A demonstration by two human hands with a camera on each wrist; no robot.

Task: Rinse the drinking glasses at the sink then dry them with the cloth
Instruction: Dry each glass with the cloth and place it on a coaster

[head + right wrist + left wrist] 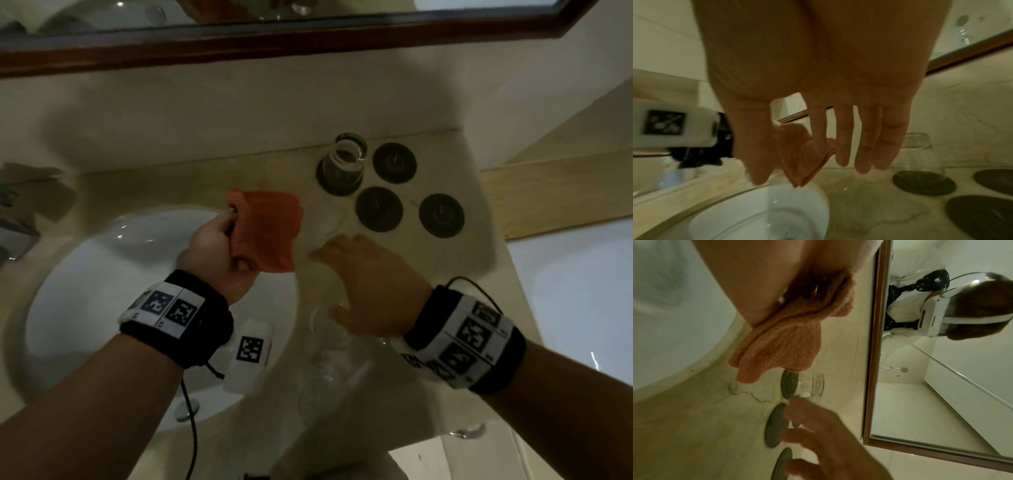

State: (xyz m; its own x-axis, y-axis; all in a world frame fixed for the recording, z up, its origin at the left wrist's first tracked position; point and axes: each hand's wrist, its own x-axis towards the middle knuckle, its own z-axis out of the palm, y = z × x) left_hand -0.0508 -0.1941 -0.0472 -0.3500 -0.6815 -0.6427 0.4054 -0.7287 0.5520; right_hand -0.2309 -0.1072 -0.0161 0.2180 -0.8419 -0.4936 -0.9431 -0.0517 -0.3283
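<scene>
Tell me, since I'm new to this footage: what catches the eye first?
The orange cloth, bunched in the left hand above the white sink. Beside it the right hand hangs open over the counter. Behind, a glass stands on one of four dark coasters.

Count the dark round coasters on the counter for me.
4: one under the upturned glass at the back, one right of it, two nearer. None seems hidden.
</scene>
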